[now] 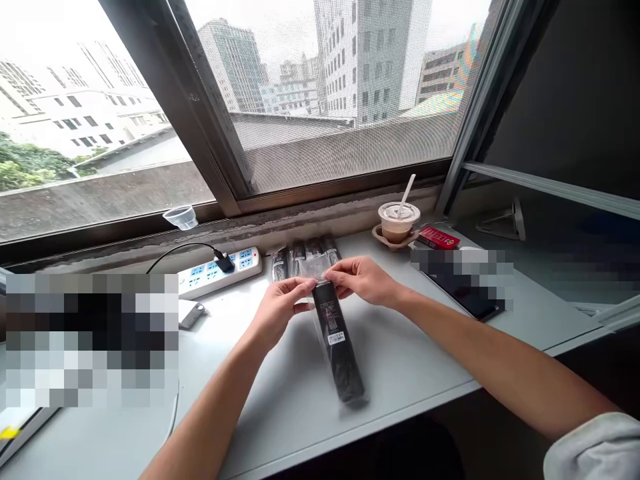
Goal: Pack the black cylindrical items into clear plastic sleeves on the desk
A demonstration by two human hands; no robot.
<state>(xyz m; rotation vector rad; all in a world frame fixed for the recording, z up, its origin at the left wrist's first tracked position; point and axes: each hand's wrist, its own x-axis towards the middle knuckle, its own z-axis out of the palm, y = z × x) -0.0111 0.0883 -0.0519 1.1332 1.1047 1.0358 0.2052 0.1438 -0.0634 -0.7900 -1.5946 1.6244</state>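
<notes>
The clear plastic sleeve (314, 268) around a long black package (340, 363) was pinched by both hands at its far end, close to the row of similar packages. By the left hand (285, 305), the near-left edge of the film was gripped between thumb and forefinger, the two tips nearly pressed together and the other fingers loosely curled beside the package. By the right hand (367, 281), the film was likewise nipped between thumb and forefinger, slightly farther up and to the right, with the remaining fingers folded inward below. Whether the package itself was touched by the curled fingers could not be told. The package was laid lengthwise on the pale desk (410, 353), between the forearms, with its near end pointed toward the desk's front edge; a white barcode label (337, 338) was shown on its upper face. Beyond the hands, similar wrapped packages (280, 264) were set side by side. To the left, a black plug (225, 263) was seated in a white power strip (193, 283); to the right, a lidded cup (399, 219) was held in a cardboard carrier (384, 237), beside a red packet (440, 237).
</notes>
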